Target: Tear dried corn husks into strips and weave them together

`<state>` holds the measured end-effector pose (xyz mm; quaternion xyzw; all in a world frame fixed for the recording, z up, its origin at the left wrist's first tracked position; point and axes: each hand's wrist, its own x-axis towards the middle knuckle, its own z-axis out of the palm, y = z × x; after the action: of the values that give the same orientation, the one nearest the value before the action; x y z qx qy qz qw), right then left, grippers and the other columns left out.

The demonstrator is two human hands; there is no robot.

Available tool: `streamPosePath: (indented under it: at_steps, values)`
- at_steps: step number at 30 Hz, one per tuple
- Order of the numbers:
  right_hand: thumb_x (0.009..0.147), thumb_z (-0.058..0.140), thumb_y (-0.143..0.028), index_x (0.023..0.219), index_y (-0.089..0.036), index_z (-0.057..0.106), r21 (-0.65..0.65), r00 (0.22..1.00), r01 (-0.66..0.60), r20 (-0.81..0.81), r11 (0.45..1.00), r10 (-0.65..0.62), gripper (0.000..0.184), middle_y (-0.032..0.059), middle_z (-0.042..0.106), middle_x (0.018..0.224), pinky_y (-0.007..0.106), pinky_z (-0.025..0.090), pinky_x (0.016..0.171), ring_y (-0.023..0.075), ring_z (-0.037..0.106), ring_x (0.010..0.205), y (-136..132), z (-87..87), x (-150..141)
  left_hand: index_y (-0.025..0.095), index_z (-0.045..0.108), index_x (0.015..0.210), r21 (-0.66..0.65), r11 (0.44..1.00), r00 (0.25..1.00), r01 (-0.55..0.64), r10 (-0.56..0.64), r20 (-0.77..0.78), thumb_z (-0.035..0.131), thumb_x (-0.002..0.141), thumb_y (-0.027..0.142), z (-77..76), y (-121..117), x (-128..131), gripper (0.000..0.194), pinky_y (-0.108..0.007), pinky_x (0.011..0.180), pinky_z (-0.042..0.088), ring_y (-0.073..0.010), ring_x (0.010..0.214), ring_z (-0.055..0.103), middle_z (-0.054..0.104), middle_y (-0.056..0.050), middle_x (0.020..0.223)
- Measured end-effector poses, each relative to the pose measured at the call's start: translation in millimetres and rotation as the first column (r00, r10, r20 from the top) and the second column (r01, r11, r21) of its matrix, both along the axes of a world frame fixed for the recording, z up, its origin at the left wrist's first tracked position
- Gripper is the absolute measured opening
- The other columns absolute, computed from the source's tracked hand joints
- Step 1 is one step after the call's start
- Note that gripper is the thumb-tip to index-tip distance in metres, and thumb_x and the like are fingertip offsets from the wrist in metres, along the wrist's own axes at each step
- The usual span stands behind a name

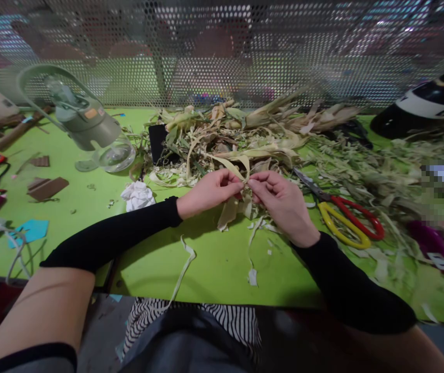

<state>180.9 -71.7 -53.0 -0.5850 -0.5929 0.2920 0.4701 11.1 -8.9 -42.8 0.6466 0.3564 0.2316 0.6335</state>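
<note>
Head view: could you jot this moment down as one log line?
left hand: pinching pale strip; right hand: pinching at same spot; scissors: lying right of hands; crumpled white wad: left of hands

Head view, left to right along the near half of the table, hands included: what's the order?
Cyan paper piece → crumpled white paper → left hand → right hand → scissors with red and yellow handles → purple object at the right edge.

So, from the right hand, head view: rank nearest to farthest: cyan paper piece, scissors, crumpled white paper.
1. Scissors: just right of the right hand.
2. Crumpled white paper: left, past the left hand.
3. Cyan paper piece: far left.
</note>
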Motion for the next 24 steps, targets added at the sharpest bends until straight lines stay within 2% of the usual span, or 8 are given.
streamPosePath:
  at_steps: [3, 8, 12, 15, 20, 24]
  values:
    - [0.088, 0.067, -0.038, 0.091, -0.020, 0.067, 0.001, 0.999, -0.015, 0.052, 1.000, 0.015, 0.019, -0.0026, 0.060, 0.063, 0.026, 0.041, 0.053, 0.0129, 0.055, 0.055, 0.2, -1.3, 1.9, 0.014, 0.056, 0.081, -0.014, 0.999, 1.000, 0.029, -0.029, 0.009, 0.059, 0.096, 0.023, 0.3, 1.1, -1.6, 0.018, -0.021, 0.053, 0.032, -0.0039, 0.052, 0.044, 0.061, 0.003, 0.070]
    - [0.091, 0.061, -0.034, 0.111, -0.019, 0.069, -0.014, 0.980, -0.071, 0.186, 0.997, 0.072, 0.026, -0.0010, 0.063, 0.070, 0.027, 0.042, 0.056, 0.0146, 0.055, 0.059, 0.9, -4.7, 5.0, 0.014, 0.057, 0.079, 0.104, 0.995, 0.999, 0.008, -0.012, 0.045, 0.059, 0.094, 0.021, -0.3, 3.0, -3.0, 0.017, -0.022, 0.059, 0.032, -0.0054, 0.059, 0.041, 0.051, 0.005, 0.068]
    - [0.091, 0.058, -0.032, 0.099, -0.019, 0.071, 0.047, 0.953, -0.079, 0.298, 0.996, 0.062, 0.020, 0.0038, 0.072, 0.082, 0.029, 0.046, 0.060, 0.0171, 0.062, 0.068, 2.4, -6.3, 6.9, 0.013, 0.058, 0.080, 0.166, 0.986, 1.000, 0.023, -0.024, 0.002, 0.059, 0.093, 0.023, -1.1, 4.1, -3.3, 0.016, -0.023, 0.063, 0.033, -0.0072, 0.065, 0.044, 0.053, 0.004, 0.072]
    - [0.091, 0.058, -0.030, 0.096, -0.019, 0.070, 0.112, 0.931, -0.076, 0.364, 0.991, 0.031, 0.018, 0.0049, 0.074, 0.087, 0.029, 0.046, 0.062, 0.0181, 0.065, 0.071, 1.9, -4.4, 6.3, 0.014, 0.058, 0.080, 0.146, 0.989, 0.999, 0.032, -0.035, 0.022, 0.059, 0.092, 0.026, -2.1, 4.5, -3.0, 0.018, -0.023, 0.066, 0.035, -0.0079, 0.067, 0.045, 0.054, 0.003, 0.074]
    - [0.091, 0.058, -0.026, 0.088, -0.018, 0.069, 0.142, 0.899, -0.067, 0.438, 0.988, -0.002, 0.014, 0.0029, 0.072, 0.077, 0.027, 0.041, 0.056, 0.0151, 0.060, 0.062, -1.2, 0.2, 3.7, 0.014, 0.056, 0.077, 0.104, 0.994, 0.997, 0.038, -0.044, 0.061, 0.059, 0.091, 0.023, -3.1, 3.1, -1.6, 0.016, -0.023, 0.068, 0.036, -0.0075, 0.066, 0.045, 0.054, 0.004, 0.073]
    - [0.090, 0.057, -0.023, 0.082, -0.019, 0.067, 0.117, 0.890, -0.062, 0.456, 0.991, 0.002, 0.014, 0.0003, 0.068, 0.068, 0.026, 0.035, 0.051, 0.0123, 0.052, 0.053, -2.3, -0.2, 2.7, 0.014, 0.056, 0.077, 0.143, 0.989, 0.999, 0.028, -0.032, 0.023, 0.057, 0.091, 0.018, -4.9, 0.7, -1.5, 0.015, -0.023, 0.066, 0.034, -0.0077, 0.066, 0.045, 0.054, 0.004, 0.071]
